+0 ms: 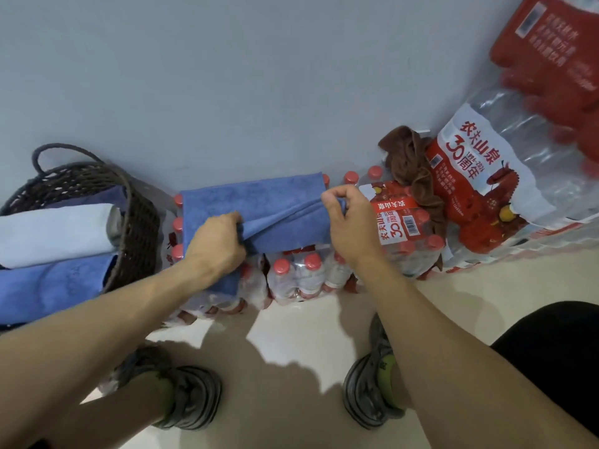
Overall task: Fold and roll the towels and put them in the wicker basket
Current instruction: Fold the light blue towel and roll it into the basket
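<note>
A blue towel (259, 202) lies spread over a pack of red-capped water bottles against the wall. My left hand (217, 244) grips its near left edge, fingers curled into the cloth. My right hand (346, 218) pinches the towel's right edge, lifting a fold. The dark wicker basket (139, 222) stands at the left and holds a rolled white towel (55, 234), a blue towel (52, 286) in front of it and another blue one behind. A crumpled brown towel (411, 170) lies on the bottle packs at the right.
Shrink-wrapped packs of small bottles (298, 277) sit under the towel. Larger wrapped water packs with red labels (479, 176) are stacked at the right against the grey wall. My two shoes (188, 396) stand on the pale floor below.
</note>
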`<state>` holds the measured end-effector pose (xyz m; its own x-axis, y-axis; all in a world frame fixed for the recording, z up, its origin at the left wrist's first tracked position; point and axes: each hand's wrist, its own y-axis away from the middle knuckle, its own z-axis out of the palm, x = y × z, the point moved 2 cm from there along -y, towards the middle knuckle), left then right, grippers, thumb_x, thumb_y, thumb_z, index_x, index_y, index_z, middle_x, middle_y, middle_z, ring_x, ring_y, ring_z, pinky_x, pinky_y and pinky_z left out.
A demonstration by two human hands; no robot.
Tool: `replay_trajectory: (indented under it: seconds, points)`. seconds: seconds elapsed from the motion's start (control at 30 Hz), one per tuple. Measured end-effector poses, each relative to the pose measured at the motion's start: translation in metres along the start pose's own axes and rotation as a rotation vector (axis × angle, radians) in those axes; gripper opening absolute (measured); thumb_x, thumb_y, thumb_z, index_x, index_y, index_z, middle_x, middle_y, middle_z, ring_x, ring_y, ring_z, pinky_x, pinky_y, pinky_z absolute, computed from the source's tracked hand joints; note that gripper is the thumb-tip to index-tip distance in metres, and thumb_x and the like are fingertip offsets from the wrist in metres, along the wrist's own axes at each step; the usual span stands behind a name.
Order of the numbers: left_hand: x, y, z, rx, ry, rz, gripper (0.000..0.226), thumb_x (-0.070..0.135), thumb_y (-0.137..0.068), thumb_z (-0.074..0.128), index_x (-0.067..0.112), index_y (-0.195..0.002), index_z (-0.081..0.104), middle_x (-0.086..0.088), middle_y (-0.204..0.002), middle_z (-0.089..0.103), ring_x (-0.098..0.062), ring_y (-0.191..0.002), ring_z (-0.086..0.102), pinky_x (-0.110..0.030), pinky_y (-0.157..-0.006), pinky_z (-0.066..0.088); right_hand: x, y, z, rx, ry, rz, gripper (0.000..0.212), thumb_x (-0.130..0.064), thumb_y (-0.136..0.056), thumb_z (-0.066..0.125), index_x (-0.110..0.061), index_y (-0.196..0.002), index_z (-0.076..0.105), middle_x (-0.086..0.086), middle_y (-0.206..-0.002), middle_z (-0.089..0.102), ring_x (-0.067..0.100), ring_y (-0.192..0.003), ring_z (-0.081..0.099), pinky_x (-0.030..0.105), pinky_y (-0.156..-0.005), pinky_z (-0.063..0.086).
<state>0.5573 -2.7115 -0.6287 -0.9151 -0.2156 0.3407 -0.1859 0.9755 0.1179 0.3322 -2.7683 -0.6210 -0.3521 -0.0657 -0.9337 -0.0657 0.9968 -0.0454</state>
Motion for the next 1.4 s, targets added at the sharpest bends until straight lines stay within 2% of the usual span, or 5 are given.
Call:
replay_trajectory:
  seconds: [0.27, 0.5, 0.67, 0.93, 1.4]
  points:
    - [-0.061, -0.004, -0.037, -0.453, -0.199, 0.063, 0.016, 0.007, -0.075, 0.068, 0.019, -0.073, 0.057, -0.003, -0.073, 0.06, -0.024, -0.073, 0.061, -0.028, -0.064, 0.044, 0.036, 0.001, -0.007, -0.021, 0.045, 0.11, 0.017, -0.033, -0.095, 0.062, -0.018, -0.089, 0.066, -0.007, -0.078, 0.065, 0.006, -0.073, 0.059, 0.013, -0.062, 0.045]
    - [-0.082, 0.001, -0.043, -0.783, 0.306, -0.174, 0.021, 0.005, -0.071, 0.077, 0.006, -0.089, 0.065, -0.007, -0.076, 0.059, -0.02, -0.071, 0.056, -0.036, -0.065, 0.048, 0.047, -0.005, -0.028, -0.353, 0.08, 0.314, 0.011, -0.032, -0.091, 0.068, -0.026, -0.082, 0.07, -0.006, -0.086, 0.071, 0.006, -0.079, 0.066, 0.009, -0.054, 0.046]
    - [-0.089, 0.014, -0.01, -0.4, 0.869, -0.526, 0.015, 0.012, -0.088, 0.07, 0.005, -0.102, 0.069, -0.013, -0.097, 0.074, -0.023, -0.075, 0.071, -0.033, -0.066, 0.06, 0.048, -0.01, -0.013, -0.2, -0.155, 0.422, 0.036, -0.044, -0.081, 0.076, -0.017, -0.104, 0.07, -0.004, -0.107, 0.07, 0.015, -0.101, 0.064, 0.031, -0.086, 0.054]
    - [-0.102, 0.026, 0.014, 0.177, 0.727, -0.45, 0.016, 0.028, -0.099, 0.052, 0.013, -0.099, 0.058, -0.005, -0.095, 0.067, -0.02, -0.086, 0.062, -0.037, -0.077, 0.049, 0.048, -0.028, 0.004, -0.055, -0.043, 0.275, 0.014, -0.024, -0.087, 0.074, -0.019, -0.099, 0.068, 0.0, -0.094, 0.072, 0.021, -0.093, 0.068, 0.035, -0.083, 0.056]
    - [-0.104, -0.001, 0.01, 0.337, 0.464, -0.391, 0.016, 0.036, -0.101, 0.041, 0.023, -0.093, 0.041, -0.01, -0.081, 0.06, -0.032, -0.073, 0.057, -0.037, -0.071, 0.044, 0.05, -0.03, 0.036, -0.015, 0.256, 0.198, 0.009, -0.026, -0.098, 0.056, -0.018, -0.097, 0.053, -0.006, -0.085, 0.059, 0.015, -0.078, 0.058, 0.018, -0.059, 0.04]
